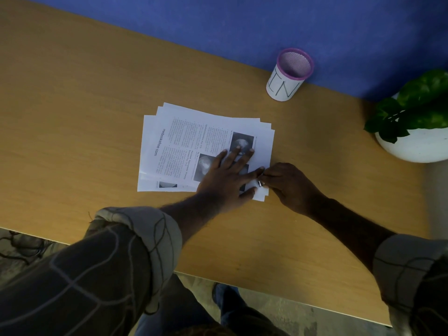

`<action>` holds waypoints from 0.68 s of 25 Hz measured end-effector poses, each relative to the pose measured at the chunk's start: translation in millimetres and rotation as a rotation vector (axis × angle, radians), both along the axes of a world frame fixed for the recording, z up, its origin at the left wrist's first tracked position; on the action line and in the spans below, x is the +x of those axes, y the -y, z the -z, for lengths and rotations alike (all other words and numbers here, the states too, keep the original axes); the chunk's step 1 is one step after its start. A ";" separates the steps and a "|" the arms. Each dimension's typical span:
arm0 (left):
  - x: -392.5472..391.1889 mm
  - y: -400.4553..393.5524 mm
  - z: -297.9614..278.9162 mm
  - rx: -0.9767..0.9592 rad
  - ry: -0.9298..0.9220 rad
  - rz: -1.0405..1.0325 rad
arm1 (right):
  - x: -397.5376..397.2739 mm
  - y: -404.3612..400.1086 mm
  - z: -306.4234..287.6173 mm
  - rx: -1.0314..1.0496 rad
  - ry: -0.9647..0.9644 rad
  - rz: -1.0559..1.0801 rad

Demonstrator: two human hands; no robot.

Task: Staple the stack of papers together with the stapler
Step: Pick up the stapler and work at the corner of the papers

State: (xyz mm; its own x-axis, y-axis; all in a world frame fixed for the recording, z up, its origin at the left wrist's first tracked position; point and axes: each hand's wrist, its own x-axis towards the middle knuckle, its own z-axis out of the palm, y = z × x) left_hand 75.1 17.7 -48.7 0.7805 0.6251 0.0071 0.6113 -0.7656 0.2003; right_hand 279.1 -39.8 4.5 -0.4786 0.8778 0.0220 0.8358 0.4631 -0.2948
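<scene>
Desk [84, 105]: matt wood-grain laminate; papers [169, 141]: matt white printed sheets; pen cup [289, 73]: perforated mesh, paper-wrapped; wall panel [242, 20]: rough blue cloth.

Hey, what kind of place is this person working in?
Probably an office desk or cubicle: a wooden desk set against a blue fabric partition, with a mesh pen holder, a potted plant and printed papers.

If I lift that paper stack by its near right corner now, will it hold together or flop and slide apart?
Probably slide apart: the paper stack is already fanned, its edges stepped at the far corners. It looks thin, so it would likely droop. The left hand lies flat on it; the right hand pinches something small and shiny at that corner, so any binding is unclear.
</scene>
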 end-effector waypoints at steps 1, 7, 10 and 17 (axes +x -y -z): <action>0.1 0.4 0.3 -0.002 0.002 -0.001 | 1.4 -1.5 0.3 -0.017 -0.010 -0.015; -0.4 1.2 -1.2 0.000 0.027 0.004 | 6.3 4.6 5.1 -0.045 -0.013 0.002; 0.3 0.3 -1.4 -0.009 0.020 -0.008 | 11.8 12.7 5.3 -0.072 -0.019 0.172; 0.6 0.7 0.9 -0.010 0.010 -0.013 | 10.9 20.1 -6.7 -0.107 0.045 0.404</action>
